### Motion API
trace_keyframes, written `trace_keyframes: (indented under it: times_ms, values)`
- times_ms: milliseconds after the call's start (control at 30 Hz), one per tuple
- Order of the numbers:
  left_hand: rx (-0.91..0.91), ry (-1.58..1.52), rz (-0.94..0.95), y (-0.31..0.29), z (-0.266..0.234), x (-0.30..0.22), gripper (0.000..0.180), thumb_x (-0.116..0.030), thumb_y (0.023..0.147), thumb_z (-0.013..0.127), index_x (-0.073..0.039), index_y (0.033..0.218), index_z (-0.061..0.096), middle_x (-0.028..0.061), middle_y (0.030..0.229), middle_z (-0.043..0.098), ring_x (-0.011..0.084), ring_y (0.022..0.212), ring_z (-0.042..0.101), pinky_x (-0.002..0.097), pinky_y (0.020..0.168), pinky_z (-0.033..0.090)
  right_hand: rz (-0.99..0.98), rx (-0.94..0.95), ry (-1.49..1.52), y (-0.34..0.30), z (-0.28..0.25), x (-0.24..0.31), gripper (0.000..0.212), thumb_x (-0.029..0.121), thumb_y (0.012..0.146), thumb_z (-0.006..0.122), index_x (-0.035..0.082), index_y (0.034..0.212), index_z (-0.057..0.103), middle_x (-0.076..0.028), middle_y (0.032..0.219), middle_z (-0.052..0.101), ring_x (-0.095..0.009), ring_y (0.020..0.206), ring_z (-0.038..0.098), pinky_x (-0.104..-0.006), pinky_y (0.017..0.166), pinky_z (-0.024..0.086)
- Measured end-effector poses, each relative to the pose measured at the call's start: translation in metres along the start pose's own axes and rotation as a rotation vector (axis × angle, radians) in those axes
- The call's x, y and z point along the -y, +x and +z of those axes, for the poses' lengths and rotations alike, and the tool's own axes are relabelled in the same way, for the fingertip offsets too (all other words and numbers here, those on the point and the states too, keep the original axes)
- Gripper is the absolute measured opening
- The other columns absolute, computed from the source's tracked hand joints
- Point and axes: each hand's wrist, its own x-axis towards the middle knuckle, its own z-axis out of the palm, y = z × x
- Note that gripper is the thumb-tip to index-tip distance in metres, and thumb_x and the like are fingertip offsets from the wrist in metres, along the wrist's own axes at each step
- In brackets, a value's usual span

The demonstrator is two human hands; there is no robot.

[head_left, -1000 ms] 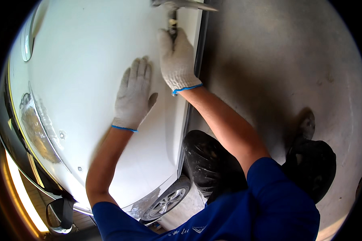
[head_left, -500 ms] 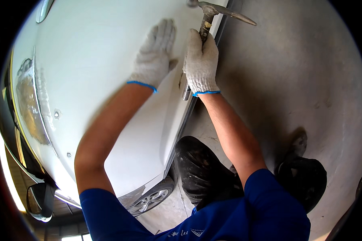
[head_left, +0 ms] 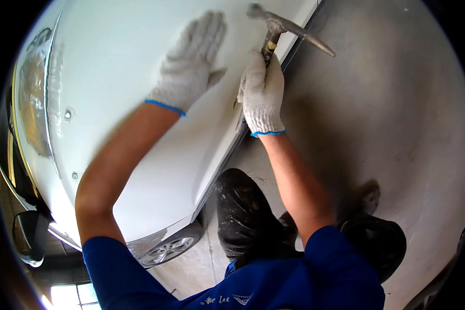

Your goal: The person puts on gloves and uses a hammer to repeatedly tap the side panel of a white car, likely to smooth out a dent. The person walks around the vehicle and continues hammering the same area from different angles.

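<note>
A white car body side (head_left: pixel 155 155) fills the left and middle of the view. My left hand (head_left: pixel 188 64), in a whitish knit glove with a blue cuff, lies flat on the panel with its fingers stretched out. To its right, my right hand (head_left: pixel 262 95), gloved alike, is closed around the handle of a body hammer (head_left: pixel 274 31). The hammer's head, with one round face and one long pointed end, sticks out beyond my fingers near the panel's lower edge. The lower part of the handle is hidden by my hand.
On the far left a bare, sanded patch (head_left: pixel 33 98) shows in the car body, with small round fittings (head_left: pixel 68 113) nearby. A side mirror (head_left: pixel 30 235) juts out at lower left. Below is a wheel (head_left: pixel 170 248). Grey concrete floor (head_left: pixel 392 113) spreads to the right.
My left hand has slid slightly left over the panel, still flat. The hammer in my right hand sits a little lower and to the right. The whole view has shifted somewhat.
</note>
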Motion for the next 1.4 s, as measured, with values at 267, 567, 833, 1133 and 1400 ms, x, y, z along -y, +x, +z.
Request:
trace_keyframes:
  times_ms: [267, 567, 833, 1133, 1400]
  values:
    - [-0.051, -0.209, 0.043, -0.027, 0.018, 0.003, 0.096, -0.048, 0.084, 0.069, 0.0, 0.156, 0.027, 0.0155, 0.163, 0.027, 0.0259, 0.152, 0.023, 0.04, 0.125, 0.02, -0.003, 0.059, -0.041, -0.012, 0.003, -0.009, 0.04, 0.036, 0.104, 0.054, -0.002, 0.092, 0.047, -0.014, 0.068, 0.046, -0.027, 0.061, 0.044, -0.0425, 0.061, 0.042]
    - [0.003, -0.185, 0.016, -0.04, 0.014, 0.003, 0.098, -0.053, 0.085, 0.066, -0.002, 0.158, 0.024, 0.0127, 0.164, 0.027, 0.0256, 0.153, 0.022, 0.0385, 0.125, 0.016, 0.068, 0.119, 0.085, -0.013, 0.014, -0.009, 0.035, 0.034, 0.105, 0.051, 0.001, 0.091, 0.047, -0.003, 0.069, 0.04, -0.013, 0.063, 0.037, -0.0328, 0.056, 0.036]
    - [0.032, -0.225, 0.099, -0.061, 0.018, -0.016, 0.094, -0.042, 0.081, 0.071, 0.003, 0.153, 0.031, 0.0144, 0.162, 0.029, 0.0253, 0.151, 0.024, 0.0358, 0.125, 0.02, -0.257, -0.004, -0.021, -0.007, 0.031, -0.01, 0.041, 0.037, 0.106, 0.046, -0.003, 0.096, 0.053, -0.013, 0.085, 0.062, -0.03, 0.07, 0.055, -0.0418, 0.068, 0.047]
    - [0.062, -0.279, 0.106, -0.061, 0.015, -0.014, 0.094, -0.04, 0.079, 0.072, 0.006, 0.151, 0.033, 0.0164, 0.161, 0.03, 0.0273, 0.151, 0.025, 0.0383, 0.124, 0.023, -0.255, 0.029, -0.106, 0.001, 0.039, -0.003, 0.036, 0.031, 0.105, 0.049, -0.004, 0.1, 0.054, -0.018, 0.076, 0.057, -0.028, 0.067, 0.053, -0.0404, 0.065, 0.046]
    - [0.102, -0.207, 0.134, -0.062, 0.007, -0.021, 0.094, -0.043, 0.08, 0.071, 0.005, 0.151, 0.033, 0.0159, 0.161, 0.03, 0.0267, 0.151, 0.026, 0.0373, 0.124, 0.022, -0.314, -0.037, -0.068, 0.007, 0.037, -0.016, 0.043, 0.043, 0.105, 0.047, 0.004, 0.086, 0.05, -0.002, 0.066, 0.046, -0.01, 0.051, 0.04, -0.0275, 0.045, 0.035]
